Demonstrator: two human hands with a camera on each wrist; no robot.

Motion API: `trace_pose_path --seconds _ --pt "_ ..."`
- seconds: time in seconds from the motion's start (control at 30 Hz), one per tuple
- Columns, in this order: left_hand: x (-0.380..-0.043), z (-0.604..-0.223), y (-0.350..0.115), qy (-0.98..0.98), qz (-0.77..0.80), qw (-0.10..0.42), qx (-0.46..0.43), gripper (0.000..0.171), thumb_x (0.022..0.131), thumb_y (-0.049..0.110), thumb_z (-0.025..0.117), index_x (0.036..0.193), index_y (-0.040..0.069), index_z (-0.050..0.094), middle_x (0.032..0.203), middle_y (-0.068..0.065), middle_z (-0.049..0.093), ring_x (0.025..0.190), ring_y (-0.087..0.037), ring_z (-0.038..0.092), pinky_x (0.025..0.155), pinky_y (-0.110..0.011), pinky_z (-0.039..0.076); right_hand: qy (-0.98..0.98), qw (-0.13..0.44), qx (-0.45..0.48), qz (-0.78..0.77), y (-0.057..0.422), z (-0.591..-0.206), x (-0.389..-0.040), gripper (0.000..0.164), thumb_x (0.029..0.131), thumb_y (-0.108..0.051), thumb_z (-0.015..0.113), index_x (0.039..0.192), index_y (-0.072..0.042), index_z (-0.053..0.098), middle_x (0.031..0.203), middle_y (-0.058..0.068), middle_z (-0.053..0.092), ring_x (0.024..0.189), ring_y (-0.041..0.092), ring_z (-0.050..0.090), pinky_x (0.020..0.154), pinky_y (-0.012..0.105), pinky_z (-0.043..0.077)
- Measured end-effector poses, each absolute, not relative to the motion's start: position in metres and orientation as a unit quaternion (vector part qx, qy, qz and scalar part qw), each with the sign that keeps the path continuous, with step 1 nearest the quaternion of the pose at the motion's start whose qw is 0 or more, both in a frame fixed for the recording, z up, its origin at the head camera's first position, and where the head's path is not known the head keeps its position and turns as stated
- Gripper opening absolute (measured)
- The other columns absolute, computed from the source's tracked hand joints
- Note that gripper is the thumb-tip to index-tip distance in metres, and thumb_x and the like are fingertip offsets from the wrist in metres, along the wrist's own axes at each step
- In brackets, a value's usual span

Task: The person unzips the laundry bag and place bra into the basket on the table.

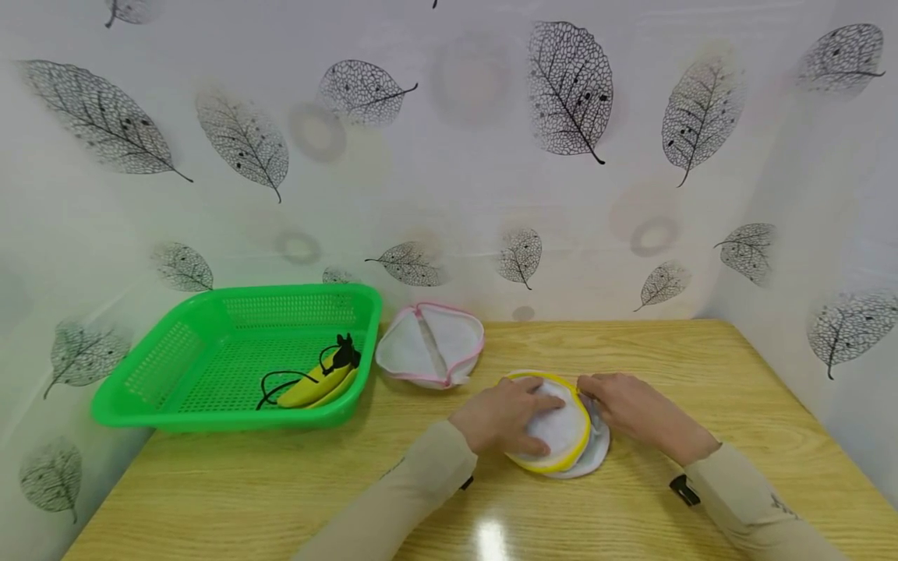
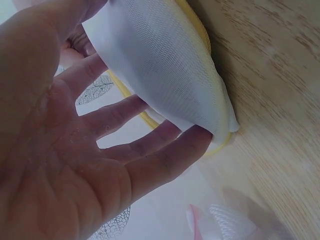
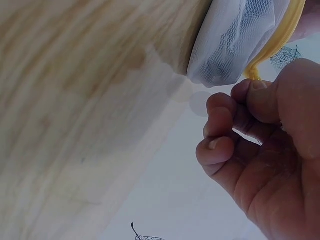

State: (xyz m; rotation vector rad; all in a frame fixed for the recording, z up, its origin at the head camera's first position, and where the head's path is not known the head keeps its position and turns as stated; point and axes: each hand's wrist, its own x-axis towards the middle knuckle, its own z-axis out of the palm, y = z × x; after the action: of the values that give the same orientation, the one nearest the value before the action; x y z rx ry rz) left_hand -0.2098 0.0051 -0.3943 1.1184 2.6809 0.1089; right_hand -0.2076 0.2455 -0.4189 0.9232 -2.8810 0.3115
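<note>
A round white mesh laundry bag [image 1: 557,428] with a yellow zipper rim lies on the table in front of me. My left hand [image 1: 508,417] rests on its top with the fingers spread. The left wrist view shows the fingertips [image 2: 197,137] touching the white mesh [image 2: 160,65]. At the bag's right side, my right hand [image 1: 641,413] pinches the zipper's yellow pull [image 3: 254,74] between thumb and forefinger, its other fingers curled. Part of the bag is hidden under the left hand.
A second white mesh bag [image 1: 431,347] with pink trim stands behind and to the left. On the left is a green plastic basket [image 1: 242,421], holding yellow bananas [image 1: 316,386] and a black corded item [image 1: 344,352]. A leaf-patterned curtain [image 1: 449,179] hangs behind the wooden table [image 1: 701,358].
</note>
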Motion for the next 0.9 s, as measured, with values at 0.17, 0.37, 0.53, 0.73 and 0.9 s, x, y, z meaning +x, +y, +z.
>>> trace_pose_path --seconds 0.17,0.37,0.53,0.73,0.9 --pt "-0.2100 -0.3949 0.0051 0.916 0.036 0.116 0.382 0.067 0.090 0.050 0.075 0.151 0.037 0.050 0.161 -0.004 0.043 0.138 -0.033 0.055 0.112 -0.039 0.047 -0.945 0.050 0.307 0.105 0.2467 -0.4194 -0.2077 0.022 0.097 -0.002 0.061 0.086 -0.020 0.054 0.074 -0.014 0.052 0.065 0.001 0.042 0.059 0.022 0.039" --pt "-0.2101 -0.3966 0.0047 0.915 0.041 0.112 0.385 0.067 0.090 0.049 0.075 0.151 0.036 0.050 0.161 -0.004 0.043 0.137 -0.033 0.055 0.112 -0.038 0.047 -0.943 0.055 0.308 0.111 0.2479 -0.4203 -0.2059 0.023 0.094 0.000 0.061 0.085 -0.020 0.054 0.074 -0.014 0.053 0.065 0.001 0.042 0.058 0.020 0.039" --pt "-0.2101 -0.3979 0.0043 0.916 0.044 0.110 0.385 0.067 0.089 0.049 0.075 0.150 0.036 0.051 0.160 -0.004 0.044 0.136 -0.033 0.056 0.109 -0.037 0.049 -0.944 0.048 0.307 0.115 0.2476 -0.4198 -0.2054 0.025 0.092 0.003 0.060 0.085 -0.020 0.054 0.075 -0.013 0.053 0.065 0.001 0.041 0.057 0.020 0.037" --pt "-0.2108 -0.3981 0.0042 0.914 0.045 0.110 0.387 0.067 0.089 0.049 0.075 0.150 0.036 0.051 0.160 -0.005 0.044 0.136 -0.032 0.055 0.110 -0.038 0.049 -0.944 0.046 0.308 0.113 0.2473 -0.4172 -0.2039 0.024 0.094 0.002 0.061 0.086 -0.020 0.055 0.076 -0.013 0.054 0.065 0.001 0.041 0.057 0.020 0.037" --pt "-0.2108 -0.3968 0.0039 0.915 0.047 0.112 0.385 0.067 0.089 0.049 0.075 0.150 0.036 0.051 0.160 -0.005 0.044 0.136 -0.033 0.056 0.109 -0.038 0.050 -0.944 0.045 0.306 0.110 0.2476 -0.4176 -0.2033 0.022 0.095 -0.001 0.061 0.085 -0.019 0.055 0.074 -0.013 0.053 0.065 0.000 0.040 0.058 0.020 0.037"
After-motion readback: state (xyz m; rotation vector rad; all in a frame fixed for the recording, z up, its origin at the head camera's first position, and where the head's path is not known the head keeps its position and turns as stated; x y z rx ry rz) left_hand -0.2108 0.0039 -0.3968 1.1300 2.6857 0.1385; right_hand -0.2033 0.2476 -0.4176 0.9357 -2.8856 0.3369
